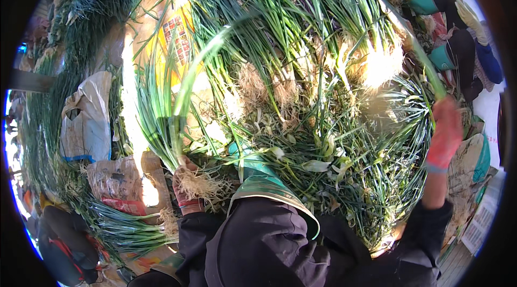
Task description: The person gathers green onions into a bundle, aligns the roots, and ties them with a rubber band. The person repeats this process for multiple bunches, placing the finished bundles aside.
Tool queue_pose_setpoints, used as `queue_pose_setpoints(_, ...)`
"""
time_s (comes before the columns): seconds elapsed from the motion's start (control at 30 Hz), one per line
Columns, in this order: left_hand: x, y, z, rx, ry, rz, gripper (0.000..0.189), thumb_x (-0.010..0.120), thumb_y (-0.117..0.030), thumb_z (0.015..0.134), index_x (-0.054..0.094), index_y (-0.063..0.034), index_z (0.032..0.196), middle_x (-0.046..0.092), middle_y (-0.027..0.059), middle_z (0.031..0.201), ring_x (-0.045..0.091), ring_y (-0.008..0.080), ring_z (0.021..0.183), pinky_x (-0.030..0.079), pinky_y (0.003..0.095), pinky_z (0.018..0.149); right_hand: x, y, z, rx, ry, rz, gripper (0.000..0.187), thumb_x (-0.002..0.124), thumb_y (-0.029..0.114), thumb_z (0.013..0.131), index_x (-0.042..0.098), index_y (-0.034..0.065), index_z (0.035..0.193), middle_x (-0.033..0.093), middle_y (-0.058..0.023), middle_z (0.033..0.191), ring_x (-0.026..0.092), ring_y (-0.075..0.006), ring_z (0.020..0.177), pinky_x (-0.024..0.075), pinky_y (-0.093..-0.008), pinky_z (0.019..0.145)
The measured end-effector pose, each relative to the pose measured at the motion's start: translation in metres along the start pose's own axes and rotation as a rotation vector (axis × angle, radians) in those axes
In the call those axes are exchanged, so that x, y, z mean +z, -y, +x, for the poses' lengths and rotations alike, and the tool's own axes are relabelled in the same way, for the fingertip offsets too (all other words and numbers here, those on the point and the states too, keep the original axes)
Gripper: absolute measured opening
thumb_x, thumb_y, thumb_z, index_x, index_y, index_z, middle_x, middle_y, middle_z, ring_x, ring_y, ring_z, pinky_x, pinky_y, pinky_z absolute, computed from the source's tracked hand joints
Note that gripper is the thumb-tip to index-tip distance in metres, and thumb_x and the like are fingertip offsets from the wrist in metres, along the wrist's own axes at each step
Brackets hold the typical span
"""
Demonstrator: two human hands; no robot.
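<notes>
My left hand, partly hidden by roots, is closed round the lower end of a bunch of green onions, whose pale roots hang over the fingers and whose leaves point up. At the right, my right hand in a red glove grips a long green leaf or stalk, blurred, that reaches up and to the left. Between the hands lies a heap of loose green leaves and peelings. Beyond it rest several rooted bunches of green onions, leaves pointing away.
A green rubber boot stands among the trimmings before me. Another onion bunch lies at lower left, near a dirty sack and a whitish bag. Long onion piles line the left. Other people sit at upper right and lower left.
</notes>
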State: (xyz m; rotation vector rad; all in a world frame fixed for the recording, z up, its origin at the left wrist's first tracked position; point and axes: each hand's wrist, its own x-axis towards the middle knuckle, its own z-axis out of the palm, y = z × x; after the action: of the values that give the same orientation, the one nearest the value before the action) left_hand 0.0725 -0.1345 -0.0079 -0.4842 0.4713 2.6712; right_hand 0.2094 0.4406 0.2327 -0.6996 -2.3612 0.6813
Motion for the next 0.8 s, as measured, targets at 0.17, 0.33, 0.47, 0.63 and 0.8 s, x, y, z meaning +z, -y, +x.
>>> queue_pose_setpoints(0.17, 0.047, 0.006, 0.018, -0.035, 0.421, -0.294, 0.029, 0.050, -0.019, 0.096, 0.054, -0.0041, 0.121, 0.062, 0.0075, 0.103, 0.058, 0.0161, 0.079, 0.050, 0.0291, 0.070, 0.033, 0.019, -0.120, -0.383, 2.052, -0.409, 0.043, 0.058, 0.041, 0.090, 0.059, 0.0241, 0.129, 0.069, -0.0106, 0.096, 0.067, -0.0282, 0.091, 0.0533, -0.0385, 0.081)
queue_pose_setpoints(0.33, 0.051, 0.028, 0.001, -0.062, -0.264, 0.359, 0.034, 0.059, -0.008, 0.087, 0.055, -0.0048, 0.121, 0.062, 0.0073, 0.101, 0.061, 0.0187, 0.082, 0.053, 0.0317, 0.073, 0.219, 0.049, -0.106, -0.286, 1.075, -0.066, 0.026, 0.057, 0.024, 0.090, 0.064, 0.0078, 0.109, 0.067, -0.0134, 0.092, 0.065, -0.0327, 0.084, 0.0524, -0.0431, 0.074)
queue_pose_setpoints(0.47, 0.046, 0.078, -0.002, -0.226, -0.297, 0.443, 0.039, 0.063, -0.001, 0.084, 0.054, -0.0028, 0.122, 0.062, 0.0090, 0.102, 0.064, 0.0210, 0.086, 0.055, 0.0335, 0.076, 0.334, 0.060, -0.081, -0.003, 0.854, -0.138, 0.037, 0.065, 0.039, 0.085, 0.067, 0.0037, 0.095, 0.068, -0.0147, 0.085, 0.063, -0.0365, 0.077, 0.0490, -0.0447, 0.071)
queue_pose_setpoints(0.63, 0.052, 0.130, 0.009, -0.183, -0.286, 0.618, 0.032, 0.071, 0.000, 0.079, 0.062, -0.0003, 0.109, 0.066, 0.0052, 0.092, 0.063, 0.0153, 0.074, 0.052, 0.0284, 0.065, 0.341, 0.089, -0.119, 0.625, 1.050, 0.773, 0.029, 0.084, 0.026, 0.073, 0.067, 0.0027, 0.072, 0.067, -0.0060, 0.066, 0.061, -0.0160, 0.060, 0.0482, -0.0320, 0.058)
queue_pose_setpoints(0.8, 0.044, 0.133, 0.017, -0.177, -0.370, 0.627, 0.028, 0.071, 0.003, 0.081, 0.062, -0.0001, 0.108, 0.067, 0.0072, 0.093, 0.065, 0.0175, 0.077, 0.054, 0.0294, 0.065, 0.349, 0.115, -0.154, 0.816, 0.947, 0.932, 0.021, 0.083, 0.017, 0.075, 0.065, 0.0051, 0.072, 0.061, 0.0015, 0.063, 0.049, -0.0058, 0.053, 0.0383, -0.0229, 0.047)
